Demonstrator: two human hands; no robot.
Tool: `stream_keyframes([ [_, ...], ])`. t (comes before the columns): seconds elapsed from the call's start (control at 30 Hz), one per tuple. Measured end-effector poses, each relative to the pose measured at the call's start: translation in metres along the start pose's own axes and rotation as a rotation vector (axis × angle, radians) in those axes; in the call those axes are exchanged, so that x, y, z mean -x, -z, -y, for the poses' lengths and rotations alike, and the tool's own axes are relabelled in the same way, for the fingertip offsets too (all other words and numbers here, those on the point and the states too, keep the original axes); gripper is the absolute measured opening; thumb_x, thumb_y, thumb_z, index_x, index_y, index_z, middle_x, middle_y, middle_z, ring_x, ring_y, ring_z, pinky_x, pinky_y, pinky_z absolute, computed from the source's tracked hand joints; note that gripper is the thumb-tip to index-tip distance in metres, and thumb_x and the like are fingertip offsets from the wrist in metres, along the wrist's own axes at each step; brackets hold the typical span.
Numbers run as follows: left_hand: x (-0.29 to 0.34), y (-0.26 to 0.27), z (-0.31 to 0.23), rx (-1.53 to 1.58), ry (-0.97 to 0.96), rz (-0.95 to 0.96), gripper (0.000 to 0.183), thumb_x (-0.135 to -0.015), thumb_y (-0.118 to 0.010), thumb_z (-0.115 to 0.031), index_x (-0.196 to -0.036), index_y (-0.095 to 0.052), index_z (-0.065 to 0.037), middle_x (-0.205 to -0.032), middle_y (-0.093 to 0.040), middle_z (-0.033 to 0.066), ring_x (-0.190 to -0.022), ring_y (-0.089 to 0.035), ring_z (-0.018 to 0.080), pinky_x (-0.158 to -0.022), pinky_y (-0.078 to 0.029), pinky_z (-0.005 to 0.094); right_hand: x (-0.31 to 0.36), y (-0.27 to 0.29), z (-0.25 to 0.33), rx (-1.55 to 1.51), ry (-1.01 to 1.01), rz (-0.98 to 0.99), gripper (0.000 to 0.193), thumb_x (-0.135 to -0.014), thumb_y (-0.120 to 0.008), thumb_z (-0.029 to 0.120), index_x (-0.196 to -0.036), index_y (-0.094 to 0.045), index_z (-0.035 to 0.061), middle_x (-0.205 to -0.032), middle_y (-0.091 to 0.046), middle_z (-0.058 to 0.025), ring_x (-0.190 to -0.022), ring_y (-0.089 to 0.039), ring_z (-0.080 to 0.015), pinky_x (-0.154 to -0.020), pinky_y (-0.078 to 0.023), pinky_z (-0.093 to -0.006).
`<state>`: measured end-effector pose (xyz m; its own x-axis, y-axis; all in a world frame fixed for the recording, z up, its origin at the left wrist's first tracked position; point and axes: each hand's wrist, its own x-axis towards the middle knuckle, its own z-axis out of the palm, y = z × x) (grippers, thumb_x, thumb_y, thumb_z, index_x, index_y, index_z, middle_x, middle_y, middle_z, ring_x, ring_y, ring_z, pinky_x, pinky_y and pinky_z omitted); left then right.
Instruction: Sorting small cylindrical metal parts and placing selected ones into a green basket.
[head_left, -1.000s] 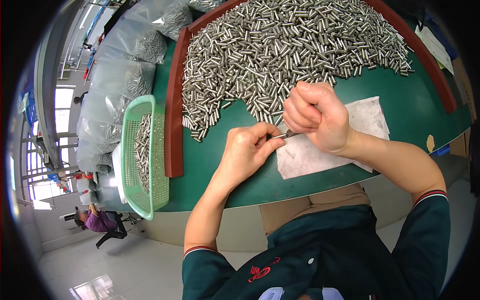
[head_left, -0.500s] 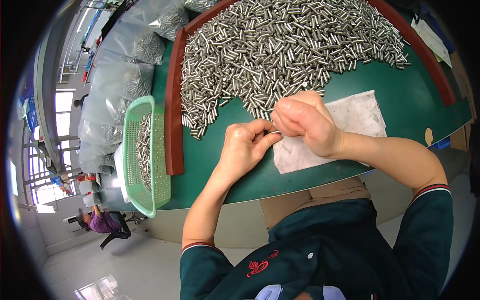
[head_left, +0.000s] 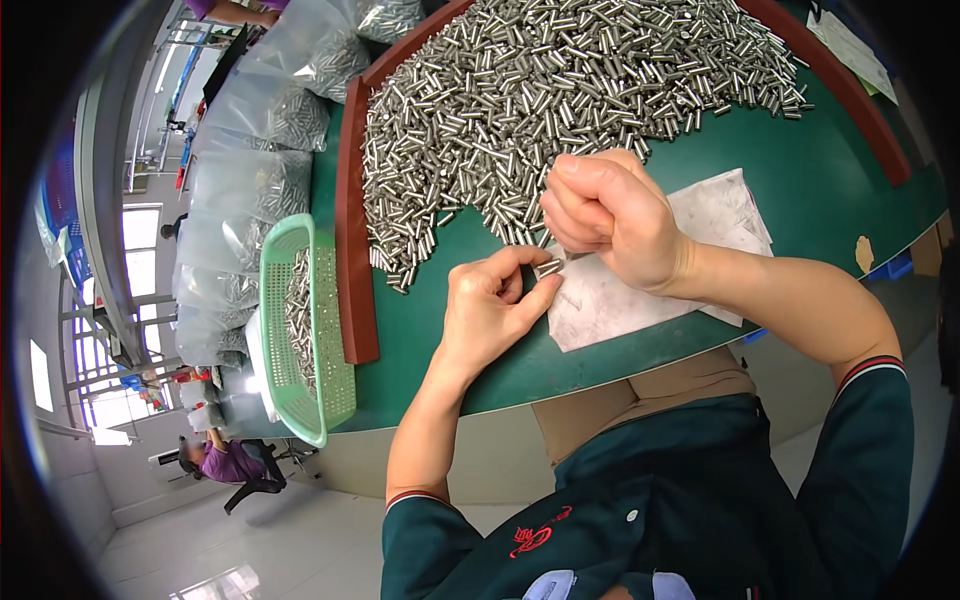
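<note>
A short, shiny metal pin (head_left: 549,267) is pinched between the thumb and index finger of my left hand (head_left: 490,308), just left of the white cloth. My right hand (head_left: 615,218) is closed in a fist above the cloth (head_left: 640,300), its thumb side up. Whatever it holds is hidden inside the curled fingers. The two hands are close but apart. Beyond them spreads a large heap of metal pins (head_left: 540,100), its near edge reaching almost to my right hand.
Dark red rails (head_left: 357,230) border the heap on the green table (head_left: 455,385). Left of the rail stands a light green basket (head_left: 325,345) with pins inside. Clear plastic bags (head_left: 290,120) of pins line the far left. A person (head_left: 230,462) in purple sits farther away.
My left thumb and index finger have spread a little, so the pin between them now shows. My right fist has lifted slightly away from the left hand. The view has shifted slightly.
</note>
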<state>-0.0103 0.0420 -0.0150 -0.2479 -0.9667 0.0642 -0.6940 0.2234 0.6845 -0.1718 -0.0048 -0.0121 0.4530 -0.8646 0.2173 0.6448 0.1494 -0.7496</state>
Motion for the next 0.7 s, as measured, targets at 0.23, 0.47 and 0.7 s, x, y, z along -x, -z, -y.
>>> stream_keyframes([
  [0.23, 0.0004, -0.0009, 0.0013, -0.058, -0.072, -0.045, 0.013, -0.066, -0.067, -0.005, -0.077, -0.063, -0.003, -0.043, -0.034, 0.0001, -0.038, -0.033, 0.0084, -0.038, -0.029, 0.0238, -0.0015, 0.0016, -0.0019, -0.019, -0.023, 0.002, 0.042, -0.086, -0.034, 0.021, -0.046, -0.026, 0.0111, -0.042, -0.025, 0.0017, -0.040, -0.021, -0.0084, -0.040, -0.019, -0.0245],
  [0.47, 0.0002, -0.0010, 0.0030, -0.090, -0.123, -0.054, 0.012, -0.066, -0.067, -0.005, -0.076, -0.063, -0.003, -0.044, -0.037, 0.0027, -0.039, -0.037, 0.0119, -0.039, -0.031, 0.0256, -0.0022, 0.0036, -0.0032, -0.053, -0.057, 0.019, 0.043, -0.087, -0.034, 0.022, -0.046, -0.025, 0.0115, -0.041, -0.026, 0.0014, -0.039, -0.019, -0.0081, -0.039, -0.018, -0.0240],
  [0.7, 0.0000, -0.0005, 0.0012, -0.123, -0.164, -0.063, 0.012, -0.065, -0.067, -0.005, -0.076, -0.063, -0.003, -0.044, -0.040, 0.0033, -0.039, -0.039, 0.0131, -0.039, -0.032, 0.0266, -0.0036, 0.0024, -0.0025, -0.082, -0.056, 0.019, 0.044, -0.087, -0.034, 0.022, -0.045, -0.025, 0.0115, -0.041, -0.025, 0.0016, -0.039, -0.019, -0.0078, -0.039, -0.018, -0.0236],
])
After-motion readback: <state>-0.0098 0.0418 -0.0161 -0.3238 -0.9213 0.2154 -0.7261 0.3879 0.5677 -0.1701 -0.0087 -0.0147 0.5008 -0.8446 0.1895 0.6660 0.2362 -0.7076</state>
